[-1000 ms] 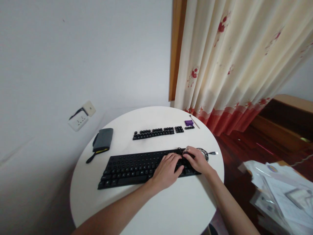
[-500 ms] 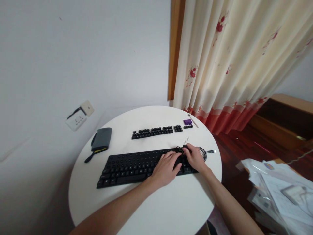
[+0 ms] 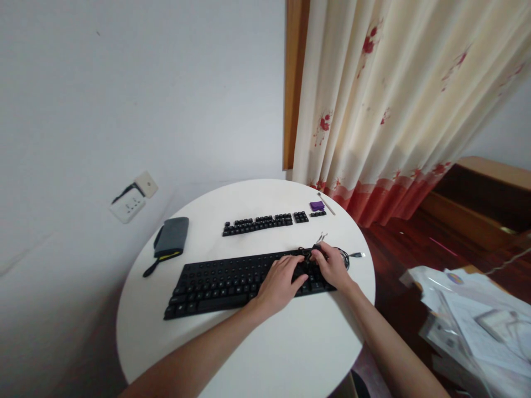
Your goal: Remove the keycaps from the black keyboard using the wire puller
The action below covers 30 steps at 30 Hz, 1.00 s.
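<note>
A black keyboard [image 3: 219,284] lies across the white round table, its upper rows bare of keycaps. My left hand [image 3: 280,282] rests on its right part, fingers stretched out and thumb apart, holding nothing. Just to the right, my right hand [image 3: 333,265] is closed on a keycap puller [image 3: 322,239] above the number-pad side. The puller's thin wire prongs point away from me and its dark handle is mostly covered by my fingers. Behind the keyboard, removed keycaps [image 3: 257,224] stand in rows, with smaller groups of keycaps [image 3: 301,216] to their right.
A purple cloth [image 3: 317,206] and a thin brush [image 3: 327,204] lie at the table's back right. A coiled cable with a USB plug [image 3: 357,255] sits beside my right hand. At the left is a grey pouch [image 3: 172,236]. Papers and plastic bags [image 3: 468,309] are piled off the right edge.
My right hand has tilted the keycap puller, so its wire prongs lean further right. My left hand stays on the keyboard. The view has shifted slightly.
</note>
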Each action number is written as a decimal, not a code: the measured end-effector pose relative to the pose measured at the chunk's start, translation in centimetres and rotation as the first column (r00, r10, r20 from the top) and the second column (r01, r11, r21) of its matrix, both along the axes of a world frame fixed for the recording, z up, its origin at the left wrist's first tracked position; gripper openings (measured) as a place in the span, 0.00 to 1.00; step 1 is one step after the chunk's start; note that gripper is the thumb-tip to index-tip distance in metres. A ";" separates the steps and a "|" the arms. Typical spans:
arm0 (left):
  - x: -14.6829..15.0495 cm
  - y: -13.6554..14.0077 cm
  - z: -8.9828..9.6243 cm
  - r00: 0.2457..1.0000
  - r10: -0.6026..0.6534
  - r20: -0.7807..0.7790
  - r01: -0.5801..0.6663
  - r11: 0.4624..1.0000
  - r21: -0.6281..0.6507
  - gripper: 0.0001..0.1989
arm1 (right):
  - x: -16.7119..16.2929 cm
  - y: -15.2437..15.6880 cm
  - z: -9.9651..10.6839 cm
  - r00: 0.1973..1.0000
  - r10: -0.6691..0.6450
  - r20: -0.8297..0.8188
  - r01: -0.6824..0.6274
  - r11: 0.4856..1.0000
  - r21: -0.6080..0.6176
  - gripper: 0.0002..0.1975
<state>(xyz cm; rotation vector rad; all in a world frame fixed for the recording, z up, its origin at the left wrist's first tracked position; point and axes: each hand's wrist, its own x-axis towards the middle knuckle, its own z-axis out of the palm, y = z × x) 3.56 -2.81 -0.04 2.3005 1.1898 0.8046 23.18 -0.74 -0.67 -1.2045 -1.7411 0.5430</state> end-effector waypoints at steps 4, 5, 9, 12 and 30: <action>0.0 0.3 0.0 0.994 0.039 0.102 -0.037 0.999 -0.025 0.16 | -0.4 -0.8 0.5 0.994 0.059 0.088 -0.068 0.992 0.105 0.12; 0.0 0.3 0.0 0.992 0.047 0.115 -0.044 0.999 -0.025 0.13 | -0.5 -1.0 0.5 0.992 0.075 0.100 -0.088 0.988 0.124 0.12; 0.0 0.3 0.3 0.988 0.048 0.146 -0.047 0.999 -0.009 0.06 | -0.8 -1.3 0.3 0.989 0.086 0.118 -0.102 0.985 0.141 0.11; 0.0 0.3 0.4 0.982 0.026 0.187 -0.030 0.999 0.019 0.06 | -1.1 -1.2 0.3 0.993 0.046 0.113 -0.058 0.993 0.104 0.09; 0.3 -0.8 1.5 0.987 0.030 -0.158 0.007 0.974 0.228 0.11 | -1.5 -1.2 0.5 0.996 0.070 0.052 -0.069 0.997 -0.024 0.10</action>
